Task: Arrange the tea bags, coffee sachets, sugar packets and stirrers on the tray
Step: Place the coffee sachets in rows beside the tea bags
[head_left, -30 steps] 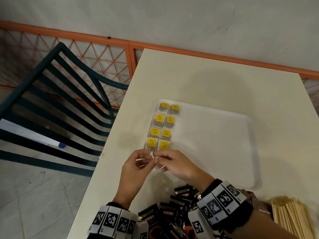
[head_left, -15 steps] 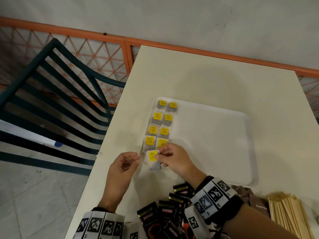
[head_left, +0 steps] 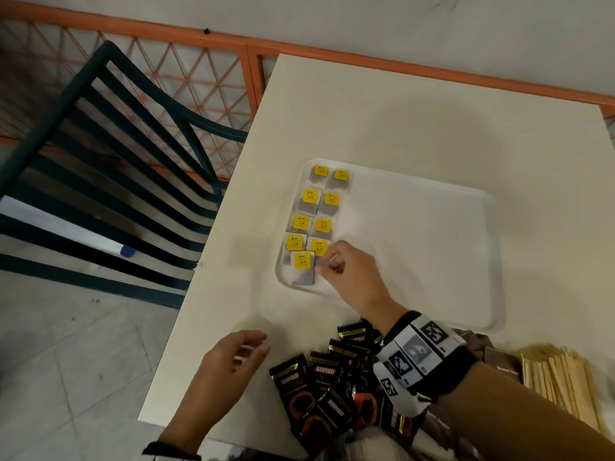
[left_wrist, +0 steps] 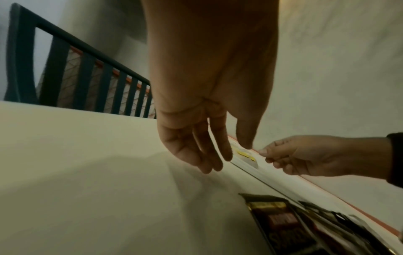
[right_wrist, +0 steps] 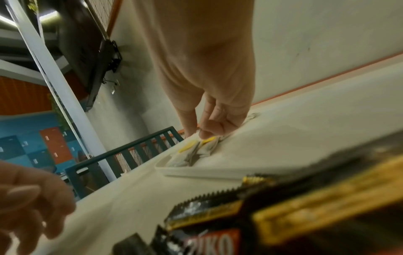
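On the cream counter my right hand has just set the ninth tea bag onto the tray, fingers curled beside it, left hand withdrawn, relaxed, empty.

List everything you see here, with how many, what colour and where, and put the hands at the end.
tea bags: nine in view, grey with yellow tags, in two columns at the tray's left end
tray: one, white, middle of the table
coffee sachets: a pile, count unclear, black with gold and orange, near table edge
brown packets: a few, dark brown, right of the sachets
stirrers: a bundle, pale wood, near right corner
table: one, cream
chair: one, dark green slats, left of the table
railing: orange mesh, behind the table
left hand: fingers loosely curled, holding nothing, over the table
right hand: fingertips at the nearest tea bags, grip unclear
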### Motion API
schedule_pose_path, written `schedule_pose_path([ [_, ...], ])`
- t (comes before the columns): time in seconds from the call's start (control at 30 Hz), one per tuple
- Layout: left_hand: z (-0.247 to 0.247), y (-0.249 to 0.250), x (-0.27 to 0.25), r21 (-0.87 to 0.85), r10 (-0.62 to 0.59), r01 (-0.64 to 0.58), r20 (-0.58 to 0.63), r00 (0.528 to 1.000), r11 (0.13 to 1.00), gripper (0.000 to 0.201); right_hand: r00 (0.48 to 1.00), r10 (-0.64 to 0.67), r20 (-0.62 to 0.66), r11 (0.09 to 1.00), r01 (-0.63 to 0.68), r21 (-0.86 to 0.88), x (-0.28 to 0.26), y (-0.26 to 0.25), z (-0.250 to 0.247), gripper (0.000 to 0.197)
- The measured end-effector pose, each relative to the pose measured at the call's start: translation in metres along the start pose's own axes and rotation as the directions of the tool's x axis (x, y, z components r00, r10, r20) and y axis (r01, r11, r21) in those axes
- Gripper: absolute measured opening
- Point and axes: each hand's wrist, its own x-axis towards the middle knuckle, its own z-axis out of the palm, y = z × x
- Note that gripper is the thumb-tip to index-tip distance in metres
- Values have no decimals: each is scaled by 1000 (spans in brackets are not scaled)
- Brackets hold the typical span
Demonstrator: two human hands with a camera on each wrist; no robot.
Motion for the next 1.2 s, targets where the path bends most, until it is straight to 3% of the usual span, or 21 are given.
schedule_pose_path([
  [0.1,7,4,-1,174,19,-51,182,983,983,50,983,-55,174,993,72,-90,-23,3,-21,14],
  [0.23,19,19,-5,392,-46,-89,323,945,915,98,902,-93,422,933,227,-278,-60,16,-41,24],
  [0.4,37,25,-17,540,-72,-118,317,946,833,108,826,-112,553,779,418,-467,-99,28,-41,64],
  [0.5,48,22,-23,549,-58,-84,235,970,832,102,821,-126,556,702,470,-535,-112,28,-30,93],
  [0.57,55,21,-27,491,-29,-67,186,982,868,94,823,-141,550,637,501,-586,-117,29,-20,102],
  [0.63,59,22,-27,383,0,-64,165,986,922,89,829,-125,546,573,509,-643,-118,31,-10,101],
  [0.7,62,22,-27,253,19,-60,160,987,966,85,848,-159,506,573,496,-652,-117,34,-3,90],
  [0.93,65,19,-24,-108,-1,7,52,999,994,81,826,-256,502,645,533,-548,-110,30,-4,62],
  [1.1,62,21,-23,-294,5,15,68,998,956,39,783,-315,536,781,535,-322,-104,19,-16,44],
  [1.2,61,31,-22,-321,42,-13,84,996,947,28,787,-341,514,865,477,-157,-100,14,-21,36],
])
